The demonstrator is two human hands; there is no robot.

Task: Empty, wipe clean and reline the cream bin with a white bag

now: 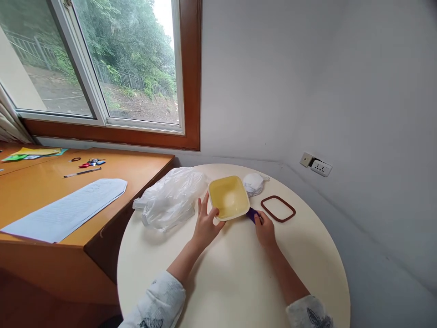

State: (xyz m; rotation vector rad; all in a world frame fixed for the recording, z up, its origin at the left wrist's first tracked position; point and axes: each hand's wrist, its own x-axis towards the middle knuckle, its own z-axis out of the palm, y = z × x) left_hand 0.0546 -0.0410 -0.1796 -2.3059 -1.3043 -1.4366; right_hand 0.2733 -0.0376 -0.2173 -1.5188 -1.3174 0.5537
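Note:
A square yellow container with a pale rim point(228, 198) is held tilted above the round table, its inside facing me. My left hand point(206, 225) grips its lower left corner, thumb at the rim and some fingers spread along the side. In my right hand point(265, 228) is a dark purple object point(252, 214), closed between thumb and fingers. Its far end meets or passes behind the container's lower right corner; I cannot tell which, nor what kind of thing it is. To the right of that hand lies a brown rounded rectangular ring point(278, 197).
On the round cream table point(235, 282) lie a crumpled clear plastic bag point(170, 196) at the left and a white bundle point(254, 184) behind the container. A wooden desk point(143, 159) with papers point(71, 209), a pen point(82, 172) and keys point(94, 162) stands left. Wall sockets point(321, 167) are at right.

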